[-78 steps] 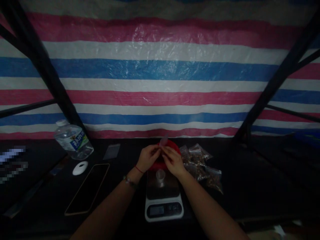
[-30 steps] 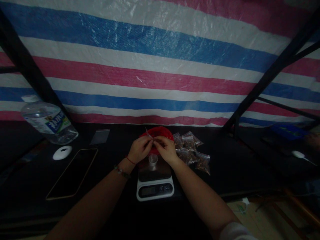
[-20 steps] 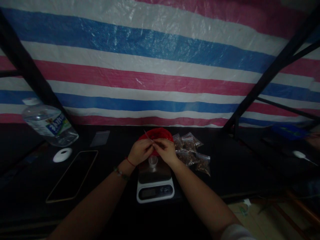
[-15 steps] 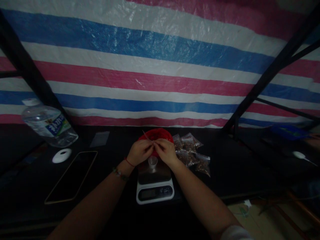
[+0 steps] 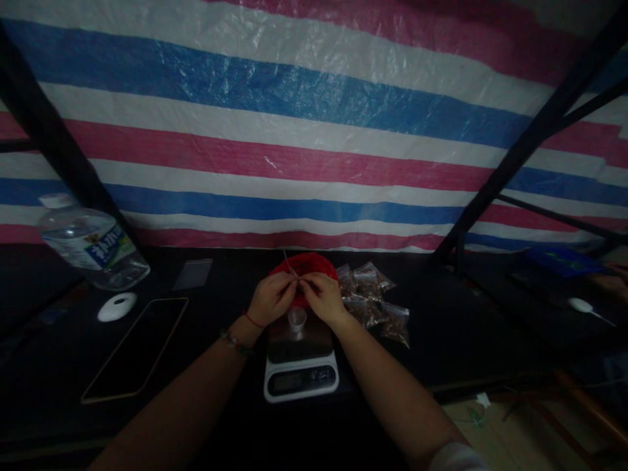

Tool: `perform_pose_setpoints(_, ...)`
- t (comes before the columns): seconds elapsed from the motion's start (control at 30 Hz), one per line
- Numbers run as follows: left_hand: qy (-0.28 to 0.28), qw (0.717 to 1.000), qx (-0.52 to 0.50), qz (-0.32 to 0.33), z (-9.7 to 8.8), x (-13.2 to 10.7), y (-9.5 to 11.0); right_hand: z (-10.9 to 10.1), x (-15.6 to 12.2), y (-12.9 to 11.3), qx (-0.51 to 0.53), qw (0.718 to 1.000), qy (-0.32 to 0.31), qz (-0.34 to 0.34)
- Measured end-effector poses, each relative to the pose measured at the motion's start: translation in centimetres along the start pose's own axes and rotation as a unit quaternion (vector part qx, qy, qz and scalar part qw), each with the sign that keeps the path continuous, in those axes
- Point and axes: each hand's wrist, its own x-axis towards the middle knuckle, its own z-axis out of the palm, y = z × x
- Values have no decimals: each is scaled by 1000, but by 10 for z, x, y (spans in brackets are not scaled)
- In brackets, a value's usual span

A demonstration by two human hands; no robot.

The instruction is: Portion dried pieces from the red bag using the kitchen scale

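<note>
My left hand (image 5: 271, 299) and my right hand (image 5: 324, 298) meet over the front rim of a red bowl-like container (image 5: 316, 261). Fingertips of both hands pinch a thin, clear plastic bag (image 5: 290, 265), seen nearly edge-on, its upper end sticking up at the left. Below the hands, a small clear cup (image 5: 297, 319) stands on the metal plate of a white kitchen scale (image 5: 301, 383). What the red container holds is hidden by my hands and the dim light. Close to my right hand lie several zip bags (image 5: 367, 288) filled with brown bits.
On the left are a large water bottle (image 5: 93, 245), a flat clear zip bag (image 5: 193, 274), a white oval device (image 5: 116, 306) and a phone (image 5: 135, 350). To the right lie a blue tray (image 5: 564, 260) and a white spoon-like object (image 5: 581, 305). A striped tarp (image 5: 294, 150) hangs behind.
The bag's upper end now stands steeper between my fingers. My hands stay almost in place, and the whole view has shifted slightly.
</note>
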Motion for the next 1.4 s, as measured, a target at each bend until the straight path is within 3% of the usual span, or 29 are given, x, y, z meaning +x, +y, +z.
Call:
perform_pose_setpoints(0.2, 28, 999, 42, -16, 3, 0, 2, 6, -1, 0, -68, 998, -6, 3)
perform_pose_setpoints(0.5, 54, 995, 60, -51, 4, 1, 4, 5, 0, 4, -122, 988, 77, 47)
perform_pose_setpoints(0.63, 45, 996, 58, -57, 5, 1, 4, -1, 2, 5, -88, 992, 91, 9)
perform_pose_setpoints(0.73, 37, 995, 62, -62, 5, 1, 4, -2, 2, 1, -75, 995, 56, -46)
perform_pose_setpoints(0.9, 25, 995, 88, -25, 2, 2, 4, -2, 1, 1, -69, 995, -9, -74)
perform_pose_setpoints(1.07, -11, 996, 64, 68, -4, 1, 8, -2, 0, 9, -52, 995, -59, -68)
perform_pose_setpoints(1.27, 59, 993, 65, 79, -17, 5, -2, -9, 2, 8, -38, 999, 7, 9)
perform_pose_setpoints(1.4, 29, 991, 97, 85, -21, 8, -8, -11, 3, 5, -20, 999, 17, 42)
